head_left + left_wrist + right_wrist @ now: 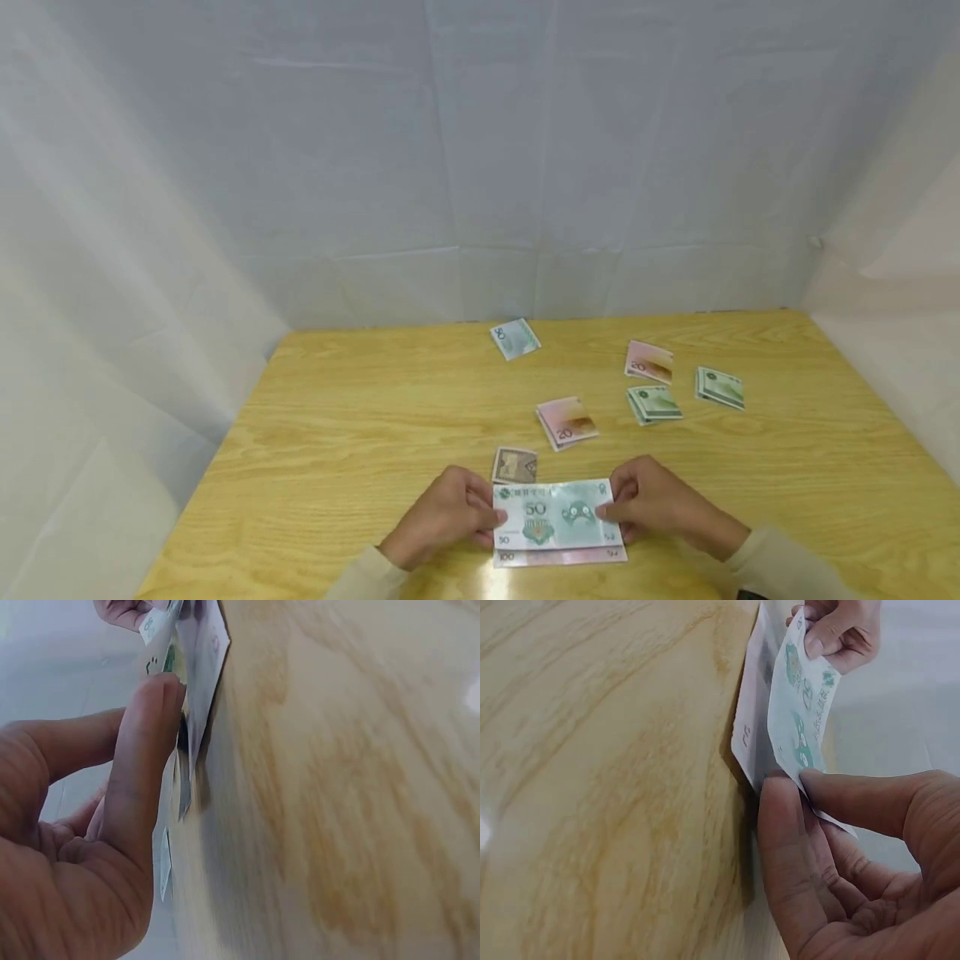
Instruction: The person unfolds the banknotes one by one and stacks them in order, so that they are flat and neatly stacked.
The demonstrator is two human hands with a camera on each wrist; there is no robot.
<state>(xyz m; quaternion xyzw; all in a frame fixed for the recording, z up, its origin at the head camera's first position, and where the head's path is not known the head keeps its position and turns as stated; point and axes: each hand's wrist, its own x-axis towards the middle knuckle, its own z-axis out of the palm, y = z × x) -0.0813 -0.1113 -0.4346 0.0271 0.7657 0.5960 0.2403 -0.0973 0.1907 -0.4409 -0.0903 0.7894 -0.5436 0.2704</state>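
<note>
Both hands hold a green-and-white 50 banknote point(555, 515) by its two short ends, thumbs on its printed face. My left hand point(453, 515) pinches the left end, and my right hand point(656, 510) pinches the right end. Below the 50 note, a pink 100 banknote point(558, 558) shows only its near strip in the head view. In the right wrist view a gap shows between the raised 50 note point(799, 712) and the pink note point(750, 727) close over the table. A small brown folded note point(516, 465) lies just behind the held note, partly covered by it.
A folded pink 20 note point(567, 419) lies beyond the hands, another pink 20 note point(649, 361) farther back. Two folded green notes point(655, 403) point(721, 387) lie at the right. A folded 50 note point(515, 339) lies near the wooden table's point(360, 400) back edge, before a white sheet point(480, 167).
</note>
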